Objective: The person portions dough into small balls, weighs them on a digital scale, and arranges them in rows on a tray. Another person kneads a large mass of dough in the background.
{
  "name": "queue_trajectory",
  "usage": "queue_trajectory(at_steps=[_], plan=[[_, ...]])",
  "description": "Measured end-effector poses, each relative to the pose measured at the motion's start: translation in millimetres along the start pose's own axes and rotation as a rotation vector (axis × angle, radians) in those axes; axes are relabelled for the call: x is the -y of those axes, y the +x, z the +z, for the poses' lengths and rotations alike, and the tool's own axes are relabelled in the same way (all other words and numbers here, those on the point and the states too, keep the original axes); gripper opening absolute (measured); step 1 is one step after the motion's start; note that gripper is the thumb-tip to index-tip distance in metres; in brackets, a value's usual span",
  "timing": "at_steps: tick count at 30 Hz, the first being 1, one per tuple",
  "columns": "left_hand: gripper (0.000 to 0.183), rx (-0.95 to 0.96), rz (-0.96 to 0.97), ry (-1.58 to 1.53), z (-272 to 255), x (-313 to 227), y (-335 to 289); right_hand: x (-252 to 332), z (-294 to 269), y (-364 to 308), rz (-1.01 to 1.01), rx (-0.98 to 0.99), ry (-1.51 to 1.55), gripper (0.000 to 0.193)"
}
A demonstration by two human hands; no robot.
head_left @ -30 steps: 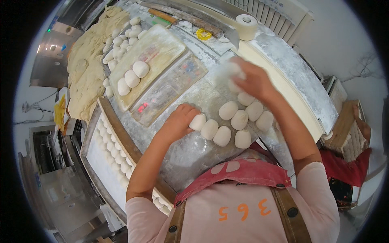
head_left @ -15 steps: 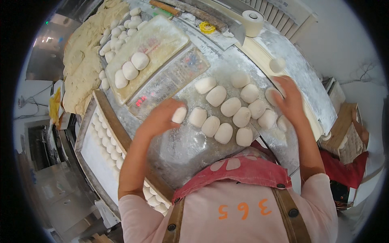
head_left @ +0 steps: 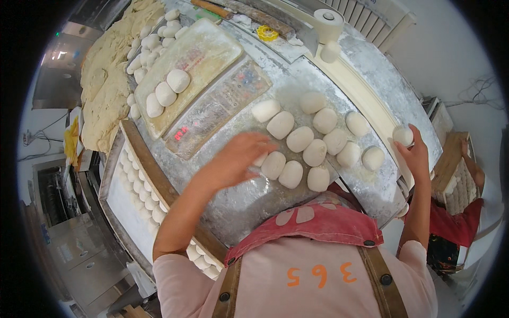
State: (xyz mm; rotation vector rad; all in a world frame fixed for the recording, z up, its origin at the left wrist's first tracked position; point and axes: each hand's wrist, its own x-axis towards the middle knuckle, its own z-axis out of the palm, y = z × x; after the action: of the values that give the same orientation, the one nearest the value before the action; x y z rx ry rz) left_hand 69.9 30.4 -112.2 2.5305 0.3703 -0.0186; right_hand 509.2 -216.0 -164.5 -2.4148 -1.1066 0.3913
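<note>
Several white dough balls (head_left: 299, 139) lie in slanted rows on the floured metal table (head_left: 254, 206). My left hand (head_left: 236, 161) lies palm down at the near row's left end, fingers cupped over one dough ball (head_left: 260, 159) that is partly hidden and blurred. My right hand (head_left: 414, 153) is at the table's right edge, raised, with its fingers around a single dough ball (head_left: 403, 135). The closest ball on the table to that hand (head_left: 373, 158) lies just to its left.
A floured scale (head_left: 212, 108) with a red display carries a tray (head_left: 207, 47) holding three dough balls. A large dough mass (head_left: 106, 90) lies at far left. A long tray of small balls (head_left: 135, 204) runs along the left. Another person in red (head_left: 450, 228) works at the right.
My right hand has moved from the rows out to the table's right edge with a ball in it. My left hand has shifted right to the near row.
</note>
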Motion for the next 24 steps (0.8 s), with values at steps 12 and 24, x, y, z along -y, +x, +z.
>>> queue_trajectory(at_steps=[12, 24], plan=[[0.084, -0.006, -0.091, 0.245, 74, -13, -3, -4, 16, 26, -0.217, -0.107, -0.273, 0.053], [0.092, -0.153, -0.254, 0.359, 98, -55, 6, 70, 41, 68, -0.312, 0.036, -0.293, 0.058]])
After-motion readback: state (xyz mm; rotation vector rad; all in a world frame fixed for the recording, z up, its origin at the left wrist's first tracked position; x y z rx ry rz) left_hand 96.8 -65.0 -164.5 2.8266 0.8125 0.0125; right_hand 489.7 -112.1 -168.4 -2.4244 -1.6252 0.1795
